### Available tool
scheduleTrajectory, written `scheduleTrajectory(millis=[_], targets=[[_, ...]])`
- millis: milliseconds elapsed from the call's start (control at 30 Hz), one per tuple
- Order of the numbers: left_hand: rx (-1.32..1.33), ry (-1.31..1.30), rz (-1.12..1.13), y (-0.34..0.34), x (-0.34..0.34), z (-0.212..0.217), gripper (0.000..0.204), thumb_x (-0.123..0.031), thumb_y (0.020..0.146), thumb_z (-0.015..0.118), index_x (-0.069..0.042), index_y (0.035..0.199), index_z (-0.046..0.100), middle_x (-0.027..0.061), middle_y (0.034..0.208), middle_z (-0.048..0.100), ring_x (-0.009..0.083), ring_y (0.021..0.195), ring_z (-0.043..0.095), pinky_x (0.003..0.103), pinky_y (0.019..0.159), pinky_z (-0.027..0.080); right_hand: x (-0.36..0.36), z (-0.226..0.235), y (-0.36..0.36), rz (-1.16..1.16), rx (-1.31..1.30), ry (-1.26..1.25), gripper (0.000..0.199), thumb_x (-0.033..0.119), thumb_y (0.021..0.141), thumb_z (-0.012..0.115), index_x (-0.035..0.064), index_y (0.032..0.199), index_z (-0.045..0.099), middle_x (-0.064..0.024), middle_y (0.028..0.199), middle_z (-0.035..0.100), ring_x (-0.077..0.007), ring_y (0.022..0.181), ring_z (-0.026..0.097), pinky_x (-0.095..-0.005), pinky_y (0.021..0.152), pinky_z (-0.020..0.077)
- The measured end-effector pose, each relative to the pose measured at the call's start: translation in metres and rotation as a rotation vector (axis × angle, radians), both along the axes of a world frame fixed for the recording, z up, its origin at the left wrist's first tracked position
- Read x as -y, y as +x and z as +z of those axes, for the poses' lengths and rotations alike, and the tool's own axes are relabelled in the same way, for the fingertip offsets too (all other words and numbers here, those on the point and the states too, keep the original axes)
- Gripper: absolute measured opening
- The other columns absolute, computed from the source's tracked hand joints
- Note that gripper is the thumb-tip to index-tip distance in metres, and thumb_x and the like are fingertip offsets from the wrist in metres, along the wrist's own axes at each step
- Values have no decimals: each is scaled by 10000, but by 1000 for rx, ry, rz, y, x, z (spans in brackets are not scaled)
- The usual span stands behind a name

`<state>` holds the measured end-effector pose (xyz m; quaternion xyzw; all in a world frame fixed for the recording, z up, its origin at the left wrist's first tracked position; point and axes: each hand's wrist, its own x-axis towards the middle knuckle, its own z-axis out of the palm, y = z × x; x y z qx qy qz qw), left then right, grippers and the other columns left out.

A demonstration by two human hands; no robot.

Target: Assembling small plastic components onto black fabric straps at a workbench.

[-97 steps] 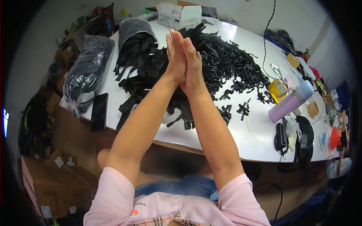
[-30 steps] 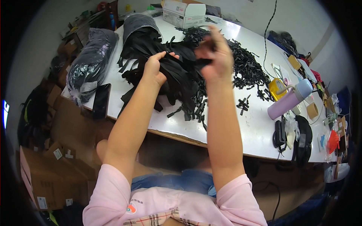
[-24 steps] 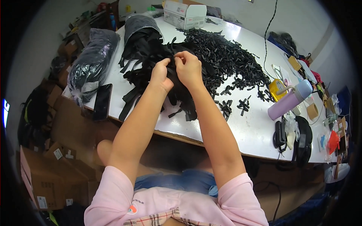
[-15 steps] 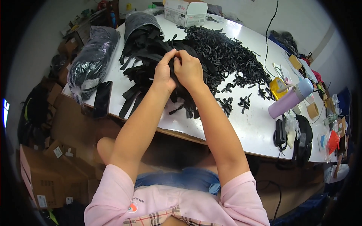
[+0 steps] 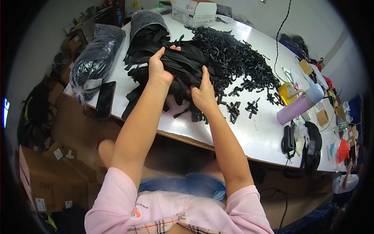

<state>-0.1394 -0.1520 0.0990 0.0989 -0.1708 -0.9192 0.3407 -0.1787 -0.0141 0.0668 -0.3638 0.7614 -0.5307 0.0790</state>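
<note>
A bundle of long black fabric strips (image 5: 181, 62) stretches between my two hands above the table. My left hand (image 5: 159, 70) is wrapped round its left part, thumb up, with fingertips showing on the far side. Round the right end is my right hand (image 5: 203, 93), its thumb raised along the strips and its other fingers partly hidden. More black strips lie under and behind the bundle, some spilling from a dark plastic bag (image 5: 144, 22). Just right of my right hand spreads a large heap of short black pieces (image 5: 233, 50); what kind they are is too small to tell.
Left of the strips lie a full black plastic bag (image 5: 96, 58) and a phone (image 5: 105, 100). A white box (image 5: 193, 13) stands at the back. To the right are a lilac bottle (image 5: 298, 107), a yellow object (image 5: 287, 93) and black cases (image 5: 311, 142). Cardboard boxes (image 5: 58, 183) stand lower left.
My hands, close together over the strips before, have moved apart. The left has gone slightly left; the right has come lower and nearer, and the bundle now spans between them.
</note>
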Motion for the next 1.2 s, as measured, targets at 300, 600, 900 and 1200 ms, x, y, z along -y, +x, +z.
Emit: scheduleTrajectory(millis=[300,600,900,1200], targets=[[-2,111,96,6,15,-6,278,-205,851,335,15,837,504,138,861,555,250,817,538,385,816,402,-11,8,-5,-101,-366,268,650,29,657,469,-86,1237,201,-266,692,546,-393,675,542,-410,650,420],[-20,127,98,11,6,-5,326,-244,816,367,43,887,503,157,867,551,275,841,528,401,821,395,-6,19,9,-178,-533,369,481,79,665,512,-30,1120,398,-199,664,571,-371,623,553,-430,597,439],[-46,113,78,14,23,-13,335,-228,817,354,62,921,485,179,903,532,294,868,516,413,833,385,-8,12,-1,-114,-623,337,371,70,662,475,75,1032,512,-160,732,589,-326,709,559,-408,676,421],[-23,220,154,8,32,-29,382,-240,845,279,73,909,488,189,897,530,298,844,520,415,827,397,-9,39,-18,-136,-771,298,86,64,632,458,19,691,502,-155,627,574,-325,608,552,-393,565,384]])
